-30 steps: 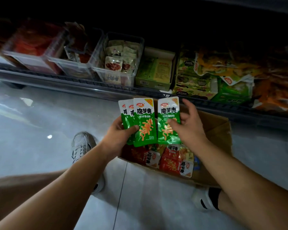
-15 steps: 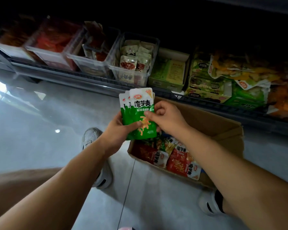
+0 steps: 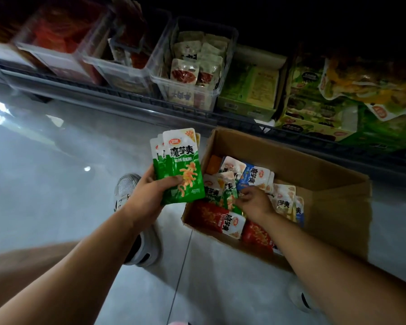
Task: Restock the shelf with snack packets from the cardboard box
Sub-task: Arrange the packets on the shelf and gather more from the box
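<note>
My left hand [image 3: 154, 192] holds a stack of green snack packets [image 3: 178, 165] upright, just left of the open cardboard box [image 3: 288, 160] on the floor. Red, blue, white and green packets fill the box. Inside it, my right hand [image 3: 256, 202] reaches down with its fingers pinched on a green packet [image 3: 230, 198] that lies among the others. The low shelf [image 3: 117, 97] runs across the back, behind the box.
Clear plastic bins [image 3: 190, 66] with small packets stand on the shelf at left and middle. Green cartons [image 3: 251, 87] and loose yellow-green bags [image 3: 366, 85] fill the right part. My shoes [image 3: 136, 221] rest on the glossy grey floor beside the box.
My right hand let go of the stack and dropped into the box onto a green packet. The left hand kept the gathered stack. The view shifted left and closer.
</note>
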